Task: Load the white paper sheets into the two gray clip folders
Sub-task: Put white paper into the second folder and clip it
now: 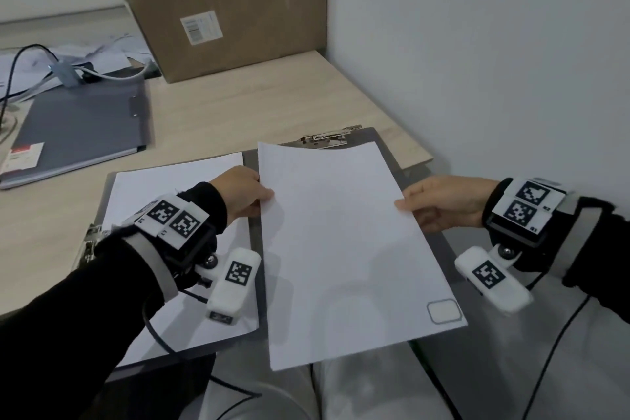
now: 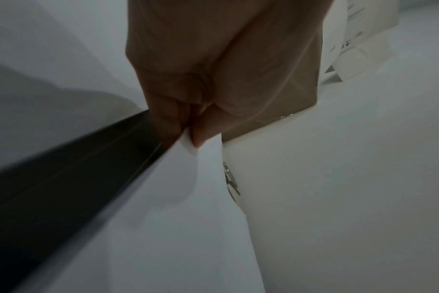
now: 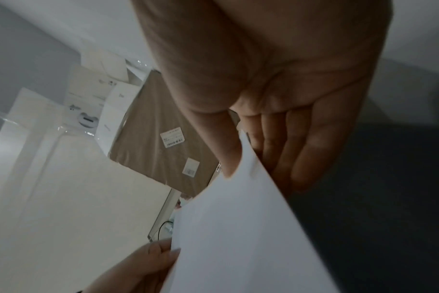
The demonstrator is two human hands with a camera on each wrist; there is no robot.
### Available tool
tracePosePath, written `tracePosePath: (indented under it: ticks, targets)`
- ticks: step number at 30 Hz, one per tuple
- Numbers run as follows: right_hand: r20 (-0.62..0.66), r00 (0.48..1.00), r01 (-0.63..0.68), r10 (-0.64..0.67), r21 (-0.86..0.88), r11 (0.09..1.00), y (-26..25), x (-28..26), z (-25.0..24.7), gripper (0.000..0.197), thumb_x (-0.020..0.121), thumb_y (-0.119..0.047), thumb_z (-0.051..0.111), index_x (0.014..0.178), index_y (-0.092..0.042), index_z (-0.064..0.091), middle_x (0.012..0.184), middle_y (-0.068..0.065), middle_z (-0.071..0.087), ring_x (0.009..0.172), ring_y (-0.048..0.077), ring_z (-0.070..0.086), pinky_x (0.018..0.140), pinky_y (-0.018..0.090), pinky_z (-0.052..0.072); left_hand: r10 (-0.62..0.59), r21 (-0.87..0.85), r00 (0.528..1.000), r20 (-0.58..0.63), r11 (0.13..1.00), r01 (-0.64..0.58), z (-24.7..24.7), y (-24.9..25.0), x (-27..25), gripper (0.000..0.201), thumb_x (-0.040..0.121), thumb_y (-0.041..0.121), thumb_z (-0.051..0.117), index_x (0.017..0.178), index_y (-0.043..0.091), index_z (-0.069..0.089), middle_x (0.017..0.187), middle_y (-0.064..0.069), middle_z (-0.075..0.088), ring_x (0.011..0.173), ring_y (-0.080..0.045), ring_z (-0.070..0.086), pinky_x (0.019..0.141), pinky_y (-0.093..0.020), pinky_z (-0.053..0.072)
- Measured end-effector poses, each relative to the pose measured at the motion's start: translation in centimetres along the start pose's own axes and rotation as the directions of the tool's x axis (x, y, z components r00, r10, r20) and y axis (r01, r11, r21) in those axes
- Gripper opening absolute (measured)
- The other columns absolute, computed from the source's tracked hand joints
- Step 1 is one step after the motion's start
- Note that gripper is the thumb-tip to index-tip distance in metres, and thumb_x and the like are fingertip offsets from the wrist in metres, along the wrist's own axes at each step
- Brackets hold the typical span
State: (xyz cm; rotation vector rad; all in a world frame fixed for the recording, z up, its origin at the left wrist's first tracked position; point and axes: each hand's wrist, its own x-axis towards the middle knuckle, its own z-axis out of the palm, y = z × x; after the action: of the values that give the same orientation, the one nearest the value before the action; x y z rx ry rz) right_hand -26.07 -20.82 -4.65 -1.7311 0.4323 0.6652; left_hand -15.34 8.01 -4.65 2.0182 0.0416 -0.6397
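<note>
I hold a white paper sheet [image 1: 344, 249] over the right half of an open gray clip folder [image 1: 397, 160] at the desk's near edge. My left hand [image 1: 252, 196] pinches the sheet's left edge; the left wrist view shows thumb and fingers [image 2: 198, 136] pressed on the sheet [image 2: 178, 228]. My right hand [image 1: 429, 204] pinches the right edge, thumb on top, fingers [image 3: 301, 158] beneath the sheet [image 3: 243, 228]. The sheet's top edge lies just below the metal clip [image 1: 327, 138]. Another white sheet [image 1: 170, 187] lies on the folder's left half. A second gray folder [image 1: 85, 126] lies closed at far left.
A large cardboard box [image 1: 225, 7] leans against the wall behind the folders. Cables and a gray adapter [image 1: 66, 73] lie on loose papers at back left. The white wall [image 1: 494, 61] bounds the desk on the right. My lap is below the desk's edge.
</note>
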Motion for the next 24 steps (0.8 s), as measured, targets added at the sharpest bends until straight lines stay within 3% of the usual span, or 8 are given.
tracePosePath:
  ticks: [3, 7, 10, 13, 16, 20, 24]
  targets:
    - [-0.135, 0.991, 0.013, -0.013, 0.002, 1.000, -0.5, 0.3, -0.4, 0.021, 0.092, -0.014, 0.058, 0.071, -0.013, 0.058, 0.062, -0.002, 0.068, 0.048, 0.006, 0.063, 0.067, 0.023, 0.052, -0.022, 0.012, 0.999, 0.044, 1.000, 0.022, 0.6, -0.5, -0.3, 0.008, 0.089, 0.002, 0.055, 0.097, 0.003, 0.054, 0.097, -0.020, 0.056, 0.082, -0.027, 0.057, 0.068, -0.029, 0.052]
    - [-0.271, 0.962, 0.001, -0.014, -0.047, 0.999, -0.9, 1.3, -0.5, 0.020, 0.088, -0.012, 0.062, 0.069, -0.015, 0.058, 0.065, 0.000, 0.066, 0.049, 0.006, 0.060, 0.064, 0.022, 0.052, -0.032, -0.047, 0.999, 0.024, 0.998, 0.033, 1.0, -0.3, -0.5, 0.005, 0.090, 0.001, 0.053, 0.094, 0.000, 0.056, 0.100, -0.019, 0.059, 0.075, -0.022, 0.060, 0.049, -0.018, 0.054]
    - [-0.313, 0.950, 0.004, -0.015, -0.038, 0.999, -1.8, 1.9, -0.6, 0.019, 0.087, -0.010, 0.063, 0.070, -0.015, 0.057, 0.067, 0.000, 0.065, 0.046, 0.004, 0.060, 0.062, 0.020, 0.053, -0.033, -0.103, 0.999, 0.009, 0.994, 0.034, 0.9, 0.2, -0.3, 0.007, 0.091, 0.000, 0.051, 0.089, 0.001, 0.058, 0.102, -0.017, 0.062, 0.075, -0.020, 0.061, 0.053, -0.021, 0.056]
    - [-0.334, 0.942, 0.000, -0.014, -0.042, 0.999, -2.7, 2.6, -0.6, 0.018, 0.088, -0.008, 0.062, 0.072, -0.014, 0.056, 0.070, 0.003, 0.063, 0.053, 0.009, 0.059, 0.066, 0.021, 0.051, -0.033, -0.129, 0.999, -0.012, 0.991, 0.031, 0.9, 0.8, 0.0, 0.017, 0.092, 0.002, 0.050, 0.106, -0.005, 0.057, 0.109, -0.020, 0.062, 0.079, -0.023, 0.062, 0.057, -0.025, 0.057]
    - [-0.351, 0.936, -0.033, 0.008, -0.066, 0.997, -3.3, 3.1, -0.6, 0.017, 0.088, -0.008, 0.062, 0.073, -0.013, 0.056, 0.073, 0.004, 0.061, 0.057, 0.011, 0.057, 0.067, 0.022, 0.052, -0.047, -0.137, 0.998, -0.029, 0.990, 0.043, 0.8, 1.3, 0.4, 0.007, 0.092, 0.004, 0.050, 0.090, 0.000, 0.055, 0.106, -0.018, 0.061, 0.084, -0.026, 0.061, 0.061, -0.028, 0.056]
    - [-0.374, 0.927, -0.051, 0.017, -0.083, 0.995, -3.6, 3.5, -0.6, 0.016, 0.088, -0.008, 0.062, 0.073, -0.013, 0.057, 0.069, 0.003, 0.061, 0.044, 0.006, 0.058, 0.054, 0.018, 0.053, -0.068, -0.136, 0.997, -0.033, 0.989, 0.063, 0.7, 1.8, 1.1, 0.018, 0.093, 0.002, 0.046, 0.076, 0.005, 0.053, 0.084, -0.012, 0.061, 0.069, -0.020, 0.060, 0.058, -0.028, 0.055]
    - [-0.385, 0.923, -0.054, 0.009, -0.105, 0.993, -3.8, 3.6, -0.8, 0.017, 0.089, -0.009, 0.061, 0.073, -0.012, 0.056, 0.068, 0.003, 0.059, 0.036, 0.002, 0.055, 0.046, 0.014, 0.050, -0.098, -0.118, 0.994, -0.054, 0.989, 0.091, 0.6, 2.2, 1.3, 0.023, 0.092, 0.000, 0.046, 0.070, 0.006, 0.050, 0.073, -0.011, 0.060, 0.056, -0.019, 0.062, 0.043, -0.023, 0.053]
